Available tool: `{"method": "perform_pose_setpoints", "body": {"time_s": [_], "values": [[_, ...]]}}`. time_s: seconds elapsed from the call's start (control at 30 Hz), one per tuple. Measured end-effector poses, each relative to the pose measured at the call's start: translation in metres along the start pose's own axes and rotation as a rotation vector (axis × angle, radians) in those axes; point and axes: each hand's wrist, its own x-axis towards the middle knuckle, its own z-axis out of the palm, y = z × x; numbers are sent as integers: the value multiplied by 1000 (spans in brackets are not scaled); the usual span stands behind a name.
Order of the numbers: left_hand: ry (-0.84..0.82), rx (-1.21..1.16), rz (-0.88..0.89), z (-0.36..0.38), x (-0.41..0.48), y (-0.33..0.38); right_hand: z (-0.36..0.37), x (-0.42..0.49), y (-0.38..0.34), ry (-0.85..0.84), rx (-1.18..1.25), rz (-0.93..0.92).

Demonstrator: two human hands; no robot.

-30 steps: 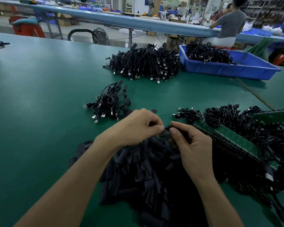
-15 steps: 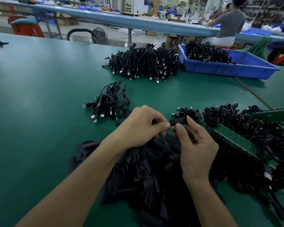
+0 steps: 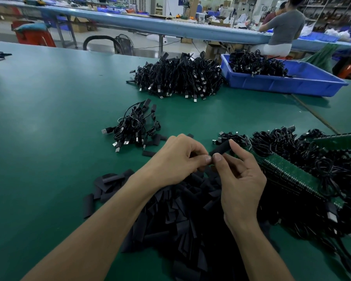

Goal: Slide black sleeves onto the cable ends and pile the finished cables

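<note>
Fingertips (image 3: 217, 158) of our left hand (image 3: 176, 157) and right hand (image 3: 241, 179) pinch one black sleeve (image 3: 221, 148); a slack grip could drop it.

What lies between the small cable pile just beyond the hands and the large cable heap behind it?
Nothing: in the head view, only a bare strip of green table separates the small cable pile from the large cable heap.
</note>
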Motion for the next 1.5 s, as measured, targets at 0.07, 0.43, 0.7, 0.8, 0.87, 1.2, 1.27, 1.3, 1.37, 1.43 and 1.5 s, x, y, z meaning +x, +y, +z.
{"method": "perform_pose_setpoints", "body": {"time_s": [0.07, 0.43, 0.7, 0.8, 0.87, 1.2, 1.27, 1.3, 1.37, 1.43, 1.5], "values": [[2, 1, 6, 0, 1, 0, -1, 2, -4, -22, 22, 7], [-242, 63, -68, -14, -2, -8, -8, 12, -12, 61, 124, 10], [120, 87, -32, -18, 5, -19, -12, 10, -22, 94, -39, -78], [405, 44, -96, -23, 14, -28, -14, 11, -24, 129, -298, -204], [521, 80, -145, -30, 25, -36, -18, 15, -26, 118, -526, -299], [578, 304, -450, -71, 59, -81, -22, 48, -35, -123, -1154, -141], [525, 363, -478, -71, 58, -82, -21, 50, -36, -81, -1129, -154], [514, 405, -480, -70, 57, -81, -20, 50, -37, -70, -1119, -160], [517, 477, -456, -66, 54, -76, -19, 52, -39, -55, -1111, -162], [531, 486, -395, -59, 50, -68, -18, 55, -40, -48, -1114, -166], [567, 513, -313, -49, 45, -58, -16, 57, -42, -69, -1125, -186]]}}
